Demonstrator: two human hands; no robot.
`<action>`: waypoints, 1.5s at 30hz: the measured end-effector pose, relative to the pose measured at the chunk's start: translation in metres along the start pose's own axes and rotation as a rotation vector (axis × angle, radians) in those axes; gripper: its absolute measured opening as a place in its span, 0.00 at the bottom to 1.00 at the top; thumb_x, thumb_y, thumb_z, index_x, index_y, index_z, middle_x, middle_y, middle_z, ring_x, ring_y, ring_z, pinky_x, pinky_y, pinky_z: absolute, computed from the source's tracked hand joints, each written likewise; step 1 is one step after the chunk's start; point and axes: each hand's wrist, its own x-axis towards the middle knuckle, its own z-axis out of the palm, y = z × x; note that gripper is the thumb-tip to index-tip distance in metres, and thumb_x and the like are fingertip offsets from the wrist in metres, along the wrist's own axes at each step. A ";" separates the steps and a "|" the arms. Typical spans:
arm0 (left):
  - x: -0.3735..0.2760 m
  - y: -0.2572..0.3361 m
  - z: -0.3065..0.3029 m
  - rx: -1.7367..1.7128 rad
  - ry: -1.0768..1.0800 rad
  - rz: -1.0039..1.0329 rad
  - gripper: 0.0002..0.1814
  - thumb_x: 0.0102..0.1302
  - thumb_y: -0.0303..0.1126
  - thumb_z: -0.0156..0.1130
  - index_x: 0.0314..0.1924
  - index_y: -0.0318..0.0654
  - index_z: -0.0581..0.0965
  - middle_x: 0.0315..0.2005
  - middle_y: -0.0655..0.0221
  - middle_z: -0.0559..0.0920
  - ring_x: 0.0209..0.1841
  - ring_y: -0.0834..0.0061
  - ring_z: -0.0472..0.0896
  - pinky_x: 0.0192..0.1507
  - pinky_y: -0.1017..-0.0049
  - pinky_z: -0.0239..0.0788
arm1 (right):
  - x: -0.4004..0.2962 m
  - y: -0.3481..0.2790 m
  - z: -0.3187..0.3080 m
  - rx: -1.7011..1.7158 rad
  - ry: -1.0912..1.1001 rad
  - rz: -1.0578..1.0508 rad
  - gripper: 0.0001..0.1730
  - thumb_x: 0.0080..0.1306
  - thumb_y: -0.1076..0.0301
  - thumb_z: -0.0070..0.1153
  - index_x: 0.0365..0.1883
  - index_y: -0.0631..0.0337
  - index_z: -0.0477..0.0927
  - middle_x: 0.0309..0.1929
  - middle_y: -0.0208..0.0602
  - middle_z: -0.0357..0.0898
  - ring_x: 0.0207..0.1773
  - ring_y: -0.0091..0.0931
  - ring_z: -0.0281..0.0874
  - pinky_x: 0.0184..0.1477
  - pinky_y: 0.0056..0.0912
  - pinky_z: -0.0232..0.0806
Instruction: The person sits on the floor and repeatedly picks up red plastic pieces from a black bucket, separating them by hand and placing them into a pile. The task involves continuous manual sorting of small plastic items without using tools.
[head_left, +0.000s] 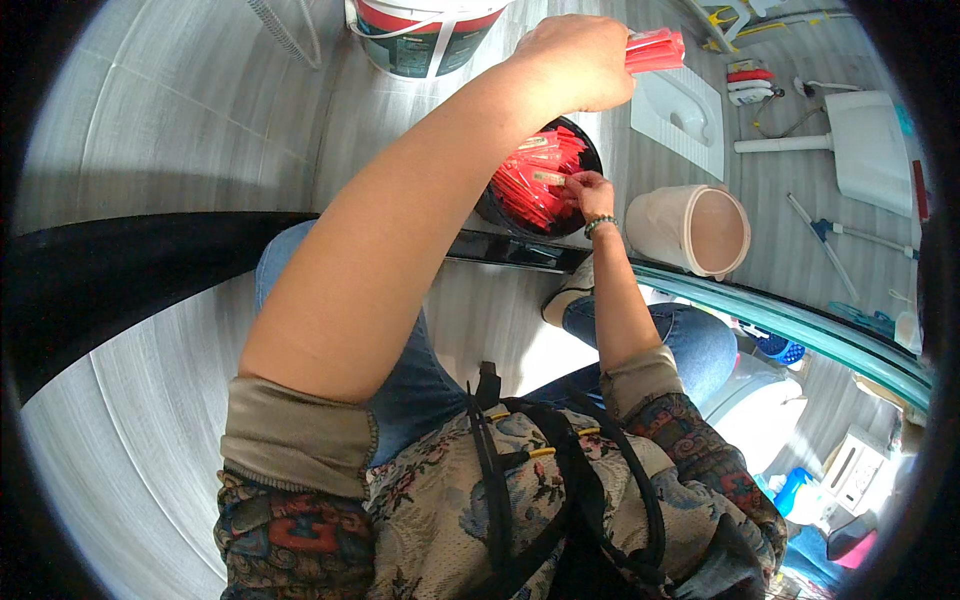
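Observation:
My left hand (581, 64) is raised beyond the black round container (596, 154), closed around a bundle of thin red plastic packets (656, 51) that sticks out on its right. The container holds a heap of similar red packets (525, 187), some with pale printed labels. At the container's right side, my right hand (589, 193), with a beaded bracelet on the wrist, pinches a red packet with a pale label (550, 178) on top of the heap. My left forearm hides part of the container.
A lidded white and green bucket (431, 37) stands at the top. To the right are a squat toilet (679, 116), a beige bucket (675, 229) and a white cistern (866, 150). A black sill (510, 251) and a glass panel edge (787, 322) cross in front of me.

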 end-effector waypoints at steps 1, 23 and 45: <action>0.000 -0.001 -0.001 0.015 -0.008 -0.009 0.20 0.51 0.34 0.58 0.46 0.44 0.80 0.38 0.56 0.83 0.43 0.57 0.82 0.49 0.62 0.72 | -0.008 -0.006 0.004 0.111 -0.023 0.066 0.04 0.60 0.73 0.60 0.32 0.63 0.79 0.27 0.32 0.80 0.26 0.22 0.78 0.28 0.23 0.71; -0.004 0.003 -0.003 0.014 -0.041 0.007 0.17 0.50 0.33 0.59 0.43 0.43 0.81 0.37 0.57 0.83 0.43 0.58 0.81 0.48 0.63 0.72 | -0.012 -0.012 0.040 -0.652 -0.212 -0.366 0.22 0.59 0.54 0.58 0.47 0.57 0.77 0.39 0.52 0.80 0.43 0.44 0.78 0.45 0.45 0.70; -0.004 0.006 -0.001 0.031 -0.062 0.008 0.18 0.52 0.39 0.62 0.43 0.42 0.81 0.38 0.59 0.83 0.43 0.60 0.82 0.48 0.64 0.72 | -0.030 -0.052 0.050 -0.808 -0.186 -0.576 0.26 0.70 0.47 0.39 0.50 0.62 0.69 0.47 0.59 0.75 0.49 0.49 0.74 0.47 0.53 0.67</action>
